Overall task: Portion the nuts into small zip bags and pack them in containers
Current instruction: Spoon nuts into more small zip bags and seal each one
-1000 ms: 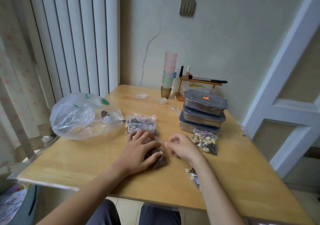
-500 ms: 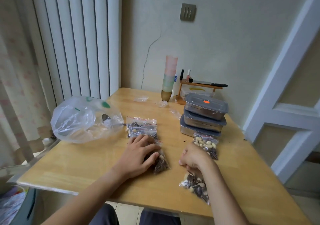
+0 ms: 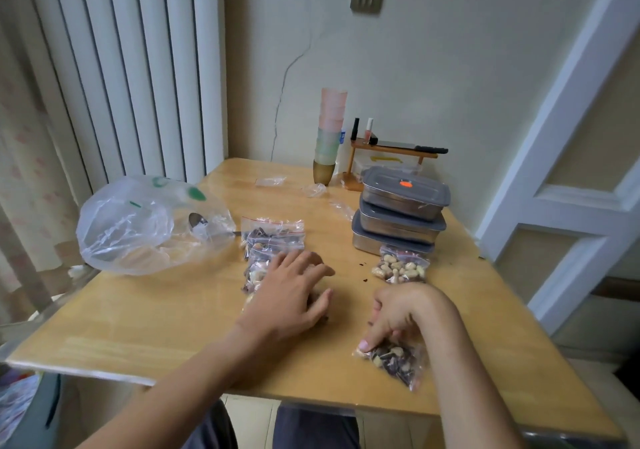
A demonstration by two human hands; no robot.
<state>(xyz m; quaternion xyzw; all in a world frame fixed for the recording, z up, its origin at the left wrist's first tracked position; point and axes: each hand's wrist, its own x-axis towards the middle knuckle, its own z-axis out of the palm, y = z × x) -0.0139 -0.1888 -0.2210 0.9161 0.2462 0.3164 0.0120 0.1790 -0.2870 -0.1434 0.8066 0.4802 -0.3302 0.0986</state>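
Observation:
My left hand (image 3: pixel 294 293) lies flat with spread fingers over a small zip bag of nuts (image 3: pixel 255 272) near the table's middle; another filled zip bag (image 3: pixel 272 235) lies just behind it. My right hand (image 3: pixel 398 313) pinches the top of a filled zip bag (image 3: pixel 394 360) near the front edge. A further filled bag (image 3: pixel 400 268) leans against a stack of three steel containers with grey lids (image 3: pixel 401 216). A large clear plastic bag (image 3: pixel 145 227) with a spoon (image 3: pixel 197 222) in it sits at the left.
The wooden table (image 3: pixel 173 317) stands in a corner. At the back are a stack of coloured cups (image 3: pixel 329 137), a small wooden rack (image 3: pixel 384 158) and loose empty zip bags (image 3: pixel 270 181). A few nut crumbs (image 3: pixel 363 272) lie between my hands.
My right hand has moved from beside the left hand toward the front edge and taken hold of the bag lying there. The left hand stays pressed on its bag.

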